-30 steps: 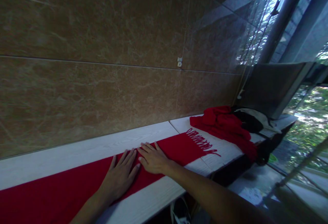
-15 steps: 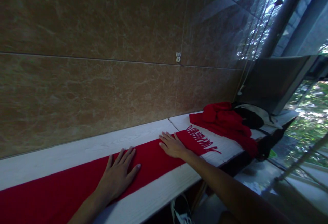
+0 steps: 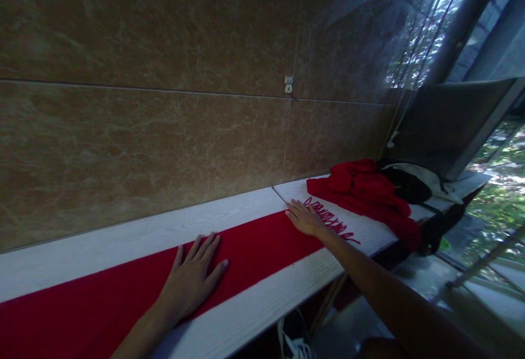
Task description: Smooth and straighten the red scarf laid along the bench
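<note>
A long red scarf [image 3: 254,249] lies flat along a white wooden tabletop [image 3: 262,299], with its fringe [image 3: 334,222] at the right end. My left hand [image 3: 191,277] rests palm down on the scarf's middle stretch, fingers spread. Farther right, my right hand [image 3: 305,218] lies flat on the scarf near its fringed end, fingers stretched out, covering part of the fringe. The scarf's left end runs out of view.
Beyond the fringe sits a heap of red cloth [image 3: 361,189] beside a black and white item [image 3: 414,184]. A brown tiled wall [image 3: 164,145] borders the table's back edge. A dark panel [image 3: 447,123] stands at the far right end. A shoe [image 3: 295,337] shows below the table.
My right hand has slid right along the scarf, up to the fringe. The left hand stays on the same spot. The view has shifted slightly.
</note>
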The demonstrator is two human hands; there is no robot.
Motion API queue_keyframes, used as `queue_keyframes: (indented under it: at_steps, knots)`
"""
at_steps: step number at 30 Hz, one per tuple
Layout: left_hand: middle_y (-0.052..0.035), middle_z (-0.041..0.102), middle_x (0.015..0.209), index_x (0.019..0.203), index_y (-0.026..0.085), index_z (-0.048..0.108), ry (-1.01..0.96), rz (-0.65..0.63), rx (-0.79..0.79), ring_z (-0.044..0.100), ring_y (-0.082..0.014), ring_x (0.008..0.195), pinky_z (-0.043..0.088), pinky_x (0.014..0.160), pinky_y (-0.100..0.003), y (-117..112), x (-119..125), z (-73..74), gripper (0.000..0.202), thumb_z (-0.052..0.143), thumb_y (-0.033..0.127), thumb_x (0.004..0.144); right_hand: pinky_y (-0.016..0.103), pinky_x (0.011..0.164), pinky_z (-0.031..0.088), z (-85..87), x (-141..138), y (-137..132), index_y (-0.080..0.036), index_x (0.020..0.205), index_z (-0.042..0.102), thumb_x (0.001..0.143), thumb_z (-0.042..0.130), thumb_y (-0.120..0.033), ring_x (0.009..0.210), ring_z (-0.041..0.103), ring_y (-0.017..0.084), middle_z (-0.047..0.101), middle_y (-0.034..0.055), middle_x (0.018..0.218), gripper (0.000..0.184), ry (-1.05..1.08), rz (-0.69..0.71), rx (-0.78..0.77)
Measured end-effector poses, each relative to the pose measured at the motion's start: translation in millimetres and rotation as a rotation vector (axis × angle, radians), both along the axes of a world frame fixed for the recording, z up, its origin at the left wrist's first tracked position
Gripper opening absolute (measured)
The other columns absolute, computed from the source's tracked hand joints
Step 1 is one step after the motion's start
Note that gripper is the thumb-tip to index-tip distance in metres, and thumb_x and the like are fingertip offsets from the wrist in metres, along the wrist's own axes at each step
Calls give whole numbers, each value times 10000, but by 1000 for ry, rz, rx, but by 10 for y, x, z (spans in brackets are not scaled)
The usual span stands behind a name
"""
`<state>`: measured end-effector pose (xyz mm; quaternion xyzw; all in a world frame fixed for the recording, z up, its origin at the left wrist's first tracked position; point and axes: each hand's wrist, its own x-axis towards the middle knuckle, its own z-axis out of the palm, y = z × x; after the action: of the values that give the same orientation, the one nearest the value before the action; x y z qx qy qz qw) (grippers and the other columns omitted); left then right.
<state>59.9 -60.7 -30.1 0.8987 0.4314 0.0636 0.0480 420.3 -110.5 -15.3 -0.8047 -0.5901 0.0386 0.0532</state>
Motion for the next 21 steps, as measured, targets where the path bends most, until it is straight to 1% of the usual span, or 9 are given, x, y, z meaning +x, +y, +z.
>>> queue_keyframes:
  at_steps: [2, 4, 6, 8, 10, 14, 16, 18, 21]
  knots:
    - [-50, 224, 1645, 1589, 201, 257, 4, 3, -4, 162, -326, 1540, 127, 1232, -652, -3, 2, -5, 736, 295, 616, 982, 529, 1235, 132, 3, 25, -8, -194, 1575, 340, 1051, 227, -438, 1535, 181, 255, 232, 89, 1661, 589, -11, -16, 0]
    - [-49, 215, 1647, 1591, 199, 251, 12, 12, -11, 154, -322, 1542, 118, 1235, -646, -12, 10, 4, 734, 297, 609, 985, 560, 1228, 129, 27, 5, -19, -186, 1569, 351, 1053, 241, -431, 1531, 194, 272, 249, 106, 1654, 582, -23, -26, 10]
    - [-59, 221, 1644, 1591, 194, 255, 9, 14, -16, 162, -324, 1541, 119, 1236, -642, -27, 21, 32, 733, 303, 605, 986, 613, 1216, 86, 74, -71, -30, -155, 1561, 361, 1052, 255, -416, 1533, 174, 305, 241, 137, 1652, 583, -44, -28, 44]
    - [-65, 224, 1642, 1591, 191, 258, 6, 12, -25, 160, -320, 1542, 120, 1238, -636, -46, 29, 70, 733, 301, 604, 987, 639, 1207, 23, 134, -215, -37, -125, 1562, 352, 1049, 265, -394, 1542, 121, 321, 202, 156, 1659, 585, -63, 2, 95]
    - [-59, 202, 1646, 1594, 189, 248, 21, 17, -47, 140, -310, 1546, 112, 1241, -630, -61, 31, 102, 739, 290, 609, 988, 623, 1213, -3, 184, -437, -40, -129, 1569, 336, 1050, 265, -391, 1548, 83, 306, 174, 143, 1668, 586, -66, 78, 135]
    - [-50, 183, 1649, 1598, 195, 233, 32, 24, -59, 113, -300, 1551, 93, 1244, -626, -62, 22, 106, 742, 285, 613, 987, 534, 1242, 102, 183, -1028, -42, -226, 1570, 353, 1054, 259, -490, 1543, 146, 247, 219, 67, 1666, 588, -11, 316, 135]
    - [-60, 203, 1646, 1595, 194, 250, 13, 18, -52, 119, -306, 1550, 99, 1241, -632, -53, 18, 91, 737, 300, 606, 986, 543, 1242, 109, 136, -1287, -42, -227, 1569, 356, 1051, 259, -520, 1541, 156, 253, 230, 79, 1661, 603, 54, 463, 123]
    - [-72, 216, 1643, 1590, 187, 269, 4, 17, -55, 132, -312, 1548, 109, 1236, -638, -49, 18, 85, 732, 316, 597, 985, 578, 1236, 86, 88, -1450, -43, -206, 1564, 368, 1051, 252, -526, 1540, 154, 273, 234, 107, 1655, 616, 118, 545, 101]
    - [-72, 216, 1644, 1589, 189, 274, 15, 22, -58, 138, -307, 1548, 111, 1237, -633, -50, 21, 89, 726, 322, 593, 987, 602, 1231, 65, 58, -1498, -47, -200, 1565, 364, 1049, 248, -532, 1540, 149, 283, 231, 116, 1654, 624, 160, 554, 70]
